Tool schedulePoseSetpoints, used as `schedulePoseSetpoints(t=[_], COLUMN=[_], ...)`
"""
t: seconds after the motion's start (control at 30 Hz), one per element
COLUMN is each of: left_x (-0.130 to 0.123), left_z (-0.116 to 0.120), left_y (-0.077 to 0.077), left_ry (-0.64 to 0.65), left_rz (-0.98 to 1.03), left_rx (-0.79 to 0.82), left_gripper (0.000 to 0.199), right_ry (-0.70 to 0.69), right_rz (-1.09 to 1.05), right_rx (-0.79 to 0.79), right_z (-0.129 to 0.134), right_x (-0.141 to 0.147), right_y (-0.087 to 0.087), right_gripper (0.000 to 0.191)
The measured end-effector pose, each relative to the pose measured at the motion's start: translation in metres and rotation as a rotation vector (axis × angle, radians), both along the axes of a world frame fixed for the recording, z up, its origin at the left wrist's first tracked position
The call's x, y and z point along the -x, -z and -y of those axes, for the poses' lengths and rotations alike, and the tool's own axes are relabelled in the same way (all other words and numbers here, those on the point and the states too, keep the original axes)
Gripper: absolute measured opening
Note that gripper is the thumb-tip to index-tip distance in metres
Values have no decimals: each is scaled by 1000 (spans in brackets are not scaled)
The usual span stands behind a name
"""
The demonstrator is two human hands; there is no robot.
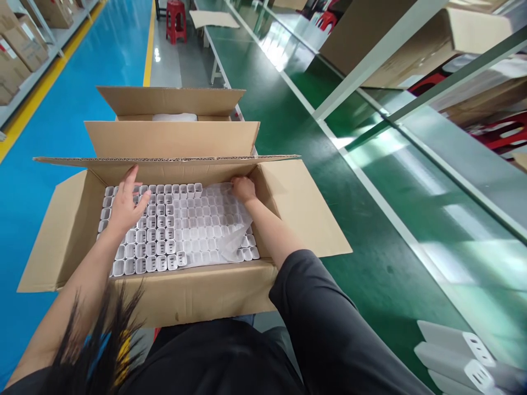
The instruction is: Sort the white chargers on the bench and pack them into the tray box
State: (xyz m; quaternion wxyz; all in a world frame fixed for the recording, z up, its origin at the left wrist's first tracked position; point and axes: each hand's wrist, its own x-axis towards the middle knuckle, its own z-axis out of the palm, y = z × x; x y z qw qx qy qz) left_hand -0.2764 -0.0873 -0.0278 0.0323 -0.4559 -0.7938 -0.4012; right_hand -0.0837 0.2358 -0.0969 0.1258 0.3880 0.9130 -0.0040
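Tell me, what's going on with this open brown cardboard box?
A person is working bare-handed at the open brown cardboard box. The left hand, fingers spread, is over rows of white rounded-square pieces; the right hand is at the far right of a thin translucent white sheet covering more pieces. Whether it grips the sheet is unclear.

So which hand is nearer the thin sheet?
Right. The right hand is at the far right corner of the sheet; the left hand is off to its left, over the white pieces.
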Motion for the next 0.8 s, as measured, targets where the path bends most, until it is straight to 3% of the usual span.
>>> schedulePoseSetpoints(t=[0.1, 0.2, 0.37, 0.47, 0.57, 0.8], left_x=[0, 1, 0, 0, 0, -1], left_z=[0, 0, -1, -1, 0, -1], left_y=[-1, 0, 1, 1, 0, -2], left_ry=[3, 9, 24, 30, 36, 34], left_rz=[6, 8, -6, -10, -12, -5], left_rx=[10, 8, 4, 9, 14, 23], left_gripper=[71, 71, 71, 70, 70, 72], right_ry=[-88, -154, -278, -210, -119, -176], right_rz=[-12, -8, 54, 133, 194, 245], right_rx=[-57, -79, -25, -29, -37, 94], right_z=[5, 13, 31, 37, 39, 43], right_x=[-6, -9, -8, -8, -7, -7], right_y=[-4, -5, 7, 16, 17, -3], right_gripper=[31, 41, 37, 31, 42, 40])
